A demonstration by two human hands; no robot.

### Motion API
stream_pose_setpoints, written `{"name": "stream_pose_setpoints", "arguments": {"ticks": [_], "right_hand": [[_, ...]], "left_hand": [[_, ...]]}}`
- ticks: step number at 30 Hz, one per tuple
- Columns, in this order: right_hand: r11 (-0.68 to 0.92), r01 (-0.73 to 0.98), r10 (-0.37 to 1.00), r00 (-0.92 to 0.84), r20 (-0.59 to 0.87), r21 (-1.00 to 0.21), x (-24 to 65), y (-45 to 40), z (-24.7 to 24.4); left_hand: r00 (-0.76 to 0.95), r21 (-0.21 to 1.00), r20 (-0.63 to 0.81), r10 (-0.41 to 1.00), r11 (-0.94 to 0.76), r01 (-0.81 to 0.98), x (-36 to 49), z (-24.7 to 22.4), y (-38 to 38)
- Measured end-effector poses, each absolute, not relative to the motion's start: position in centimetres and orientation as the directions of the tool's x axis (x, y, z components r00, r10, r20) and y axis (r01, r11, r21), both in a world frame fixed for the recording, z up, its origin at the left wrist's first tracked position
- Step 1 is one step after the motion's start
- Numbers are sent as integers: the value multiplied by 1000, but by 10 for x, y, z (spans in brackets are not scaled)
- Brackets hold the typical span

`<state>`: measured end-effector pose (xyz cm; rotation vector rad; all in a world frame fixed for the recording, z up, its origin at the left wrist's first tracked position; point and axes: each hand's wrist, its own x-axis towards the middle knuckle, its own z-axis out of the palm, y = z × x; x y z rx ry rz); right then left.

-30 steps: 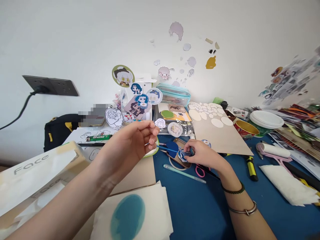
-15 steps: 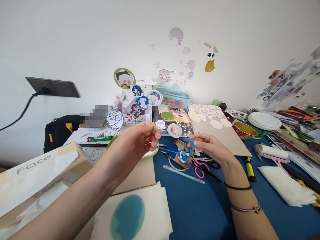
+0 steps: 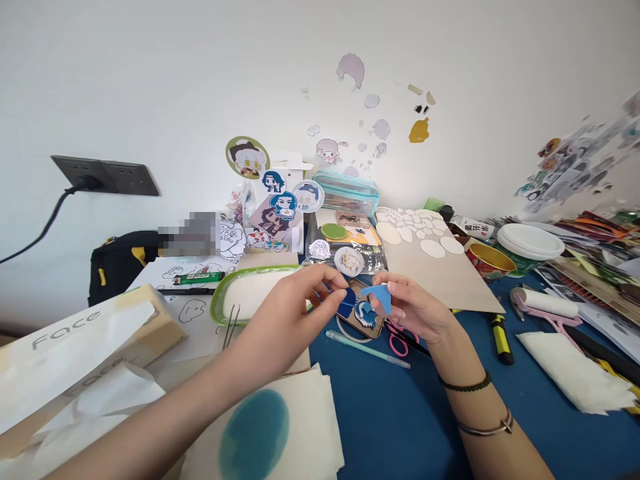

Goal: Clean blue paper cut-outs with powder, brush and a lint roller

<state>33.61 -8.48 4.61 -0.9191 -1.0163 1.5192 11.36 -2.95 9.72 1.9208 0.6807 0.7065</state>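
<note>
My right hand (image 3: pixel 413 303) pinches a light blue cut-out piece (image 3: pixel 383 298) between thumb and fingers, above a small open tin (image 3: pixel 361 325). To its left, my left hand (image 3: pixel 313 303) has thumb and forefinger brought together; anything between them cannot be made out. A dark blue disc (image 3: pixel 346 304) shows right beside the left fingertips, over the tin's left side. Blue and white cut-outs (image 3: pixel 367 313) lie in the tin. Pink-handled scissors (image 3: pixel 399 340) rest by the right fingers, partly hidden. A pale green pen (image 3: pixel 367 349) lies in front of the tin.
A green-rimmed tray (image 3: pixel 216 307) and tweezers (image 3: pixel 231 325) are left of my left hand. Nearer stand a tissue box (image 3: pixel 100 333) and paper with a teal oval (image 3: pixel 255 433). A board with white cut-outs (image 3: pixel 450 283), a yellow cutter (image 3: pixel 501 339) and a roller (image 3: pixel 547 303) lie right.
My left hand has come down and to the right, close to the right hand, uncovering the tray and tweezers. The right hand has shifted slightly, turning the blue piece into fuller view.
</note>
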Motion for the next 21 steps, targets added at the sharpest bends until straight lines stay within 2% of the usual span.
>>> {"name": "stream_pose_setpoints", "arguments": {"ticks": [3,6,9,12,14,17,19,21], "right_hand": [[-132,-325,978,-194,-70,-936,330,-85,44],[-158,-309,971,-223,-90,-938,322,-85,41],[-165,-290,961,-264,-87,-943,317,-85,38],[-146,-228,955,-287,-76,-963,321,-87,42],[-75,-167,975,-217,-38,-983,331,-89,48],[58,-105,997,65,51,-993,351,-92,54],[93,-128,969,238,61,-987,363,-93,54],[94,-165,948,317,38,-982,370,-92,51]], "left_hand": [[694,837,250,675,-512,196,117,89,-34],[705,841,258,661,-513,173,120,83,-37],[738,865,200,645,-471,176,121,80,-37],[774,924,91,626,-343,168,121,79,-33],[764,962,51,643,-238,136,119,79,-27],[722,987,41,691,-142,80,117,82,-19],[691,990,28,722,-115,80,115,87,-15],[662,991,10,749,-95,92,114,92,-15]]}}
